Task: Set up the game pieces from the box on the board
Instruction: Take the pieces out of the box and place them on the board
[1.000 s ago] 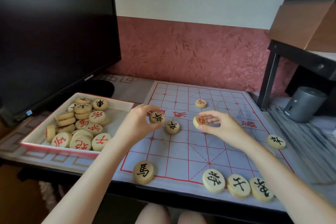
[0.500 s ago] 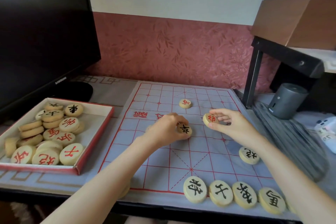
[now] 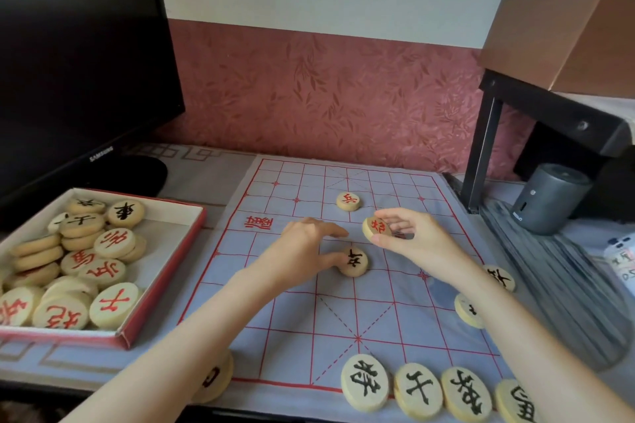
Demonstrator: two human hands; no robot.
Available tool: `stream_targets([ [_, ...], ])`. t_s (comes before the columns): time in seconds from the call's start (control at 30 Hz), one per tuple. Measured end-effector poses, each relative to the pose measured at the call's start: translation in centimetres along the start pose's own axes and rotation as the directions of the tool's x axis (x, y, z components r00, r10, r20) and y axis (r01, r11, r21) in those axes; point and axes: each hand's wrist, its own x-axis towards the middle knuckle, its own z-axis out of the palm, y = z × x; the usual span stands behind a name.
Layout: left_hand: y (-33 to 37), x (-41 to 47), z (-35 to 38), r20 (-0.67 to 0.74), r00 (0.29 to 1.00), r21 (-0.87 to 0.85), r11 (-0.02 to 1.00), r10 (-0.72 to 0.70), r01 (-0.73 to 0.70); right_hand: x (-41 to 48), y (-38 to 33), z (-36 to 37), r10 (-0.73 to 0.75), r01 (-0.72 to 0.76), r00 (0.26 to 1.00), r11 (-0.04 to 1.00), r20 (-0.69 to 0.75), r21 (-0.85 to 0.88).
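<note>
Left hand (image 3: 305, 244) spread, thumb touching black-marked piece (image 3: 354, 262) at centre; right hand (image 3: 419, 240) pinches tilted red-marked piece (image 3: 376, 228). Box (image 3: 62, 335) lower left, monitor (image 3: 75, 45) upper left, grey cylinder (image 3: 549, 199) right edge.

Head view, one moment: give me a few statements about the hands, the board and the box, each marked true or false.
1. The right hand pinches a red-marked piece above the board. True.
2. The box is empty. False: many pieces are piled in it.
3. A black-marked piece lies flat on the board right next to the left hand. True.
4. The row of pieces at the board's near edge has red marks. False: their marks are black.
5. The box sits to the right of the board. False: it sits to the left, in front of the monitor.
</note>
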Motion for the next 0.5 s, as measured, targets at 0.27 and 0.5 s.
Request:
stream_targets([
  [0.27,-3.7,-1.1,-4.8,-0.071,0.991,-0.020,0.993,-0.116,0.115,6.6,-3.3,4.3,-0.036,0.038,0.997,0.999,0.073,-0.022],
  [0.5,-7.1,-1.7,-6.8,-0.162,0.956,-0.070,0.969,-0.245,0.237,14.0,-5.9,8.5,-0.032,0.043,0.992,0.995,0.123,-0.088],
])
